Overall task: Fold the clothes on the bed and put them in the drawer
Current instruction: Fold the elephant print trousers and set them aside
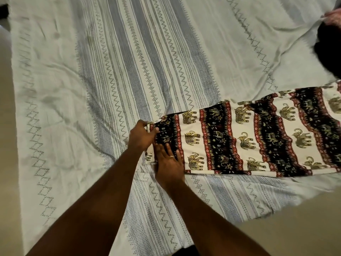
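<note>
Both hands work at the left end of an elephant-print garment lying flat across the right side of the bed's patterned bedspread. Her left hand pinches the fabric's end with curled fingers, while the right hand, wearing a ring, presses flat with fingers spread. Dark clothing sits at the far right edge.

Elephant-print garment flat on bedspread, right; dark clothes behind.
</note>
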The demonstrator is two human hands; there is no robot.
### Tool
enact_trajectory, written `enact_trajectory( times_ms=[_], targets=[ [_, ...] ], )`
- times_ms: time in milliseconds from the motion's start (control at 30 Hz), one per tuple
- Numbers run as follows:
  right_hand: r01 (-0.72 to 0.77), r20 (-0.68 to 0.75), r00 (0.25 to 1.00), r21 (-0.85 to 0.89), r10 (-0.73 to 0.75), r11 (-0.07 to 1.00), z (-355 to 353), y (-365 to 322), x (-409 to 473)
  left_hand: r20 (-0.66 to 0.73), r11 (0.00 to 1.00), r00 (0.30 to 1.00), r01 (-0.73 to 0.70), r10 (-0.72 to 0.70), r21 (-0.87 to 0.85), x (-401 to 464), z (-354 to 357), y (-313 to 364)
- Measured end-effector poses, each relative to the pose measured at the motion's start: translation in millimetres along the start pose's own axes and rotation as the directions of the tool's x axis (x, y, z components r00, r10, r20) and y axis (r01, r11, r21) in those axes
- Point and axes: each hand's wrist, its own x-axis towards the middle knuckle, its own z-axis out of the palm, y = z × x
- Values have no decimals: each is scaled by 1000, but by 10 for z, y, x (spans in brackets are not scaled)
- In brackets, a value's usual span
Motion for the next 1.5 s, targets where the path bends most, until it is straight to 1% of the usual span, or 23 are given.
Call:
enact_trajectory(
  times_ms=[100, 167, 300, 433, 500, 533, 600, 667, 733, 767, 833, 933, 1000, 1033, 1067, 1100, 1133, 1167, 1267, 1300, 1367, 1400, 1500],
  targets=[
    [-78, -29, 996, 54, 80, 995, 22, -97, 93, 71, 997, 997, 47, -42, -67, 107, -20, 17],
    [-117, -85, 989, 77, 124, 990, 103, -171, 130, 68, 993, 997, 44, -36, -110, 141, -29, -2],
    [-98, -221, 968, 89, 115, 991, 296, -237, 88, 24, 983, 985, -169, 171, -70, 125, -99, -152],
    [-20, -170, 984, 189, 52, 982, 373, -307, 1, 103, 976, 972, -215, 212, 18, 266, -293, -418],
    [-28, -199, 976, 299, 91, 954, 363, -416, -65, 170, 942, 933, -331, 319, 51, 260, -442, -460],
    [-31, -219, 968, 376, 122, 926, 350, -452, -110, 175, 898, 897, -427, 406, 104, 242, -527, -479],
    [-58, -198, 962, 522, 188, 851, 292, -469, -163, 236, 717, 768, -641, 596, 275, 269, -712, -475],
    [-122, -131, 959, 609, 251, 783, 220, -416, -195, 466, 451, 564, -825, 682, 339, 339, -856, -338],
    [-151, -78, 961, 658, 266, 738, 156, -365, -237, 699, 223, 424, -904, 576, 365, 372, -898, -210],
    [-151, -69, 962, 673, 265, 724, 122, -351, -265, 763, 137, 395, -914, 512, 381, 387, -882, -159],
    [-130, -71, 966, 696, 248, 707, 28, -341, -325, 786, 63, 396, -906, 474, 418, 407, -801, -84],
    [-66, -142, 955, 751, 259, 657, -105, -361, -354, 752, 163, 404, -912, 521, 377, 496, -696, 29],
    [-29, -184, 922, 844, 339, 536, -184, -321, -371, 733, 244, 288, -955, 616, 171, 604, -619, 151],
    [-15, -186, 905, 883, 382, 468, -230, -293, -371, 708, 346, 236, -938, 665, -12, 649, -612, 235],
    [4, -191, 889, 912, 415, 410, -298, -255, -365, 718, 478, 225, -862, 659, -168, 668, -628, 398],
    [26, -196, 876, 931, 440, 363, -363, -208, -370, 749, 632, 278, -739, 602, -234, 673, -649, 574],
    [59, -208, 862, 947, 463, 316, -427, -162, -378, 799, 751, 323, -621, 507, -225, 673, -670, 755],
    [98, -216, 847, 962, 486, 256, -498, -112, -394, 851, 817, 325, -544, 413, -190, 684, -664, 948],
    [161, -155, 760, 986, 632, 48, -642, 118, -422, 930, 797, 216, -592, 299, -118, 610, -396, 1501],
    [174, -106, 720, 984, 686, -30, -665, 189, -423, 938, 802, 208, -587, 277, -107, 536, -263, 1662],
    [183, -14, 612, 975, 791, -124, -670, 359, -401, 934, 823, 251, -564, 254, -72, 443, 56, 1884],
    [177, 12, 547, 976, 837, -130, -629, 476, -377, 923, 818, 279, -572, 267, -64, 442, 251, 1927],
    [91, 83, 300, 989, 950, -115, -535, 627, -304, 828, 734, 449, -676, 336, 69, 564, 610, 1798]
  ],
)
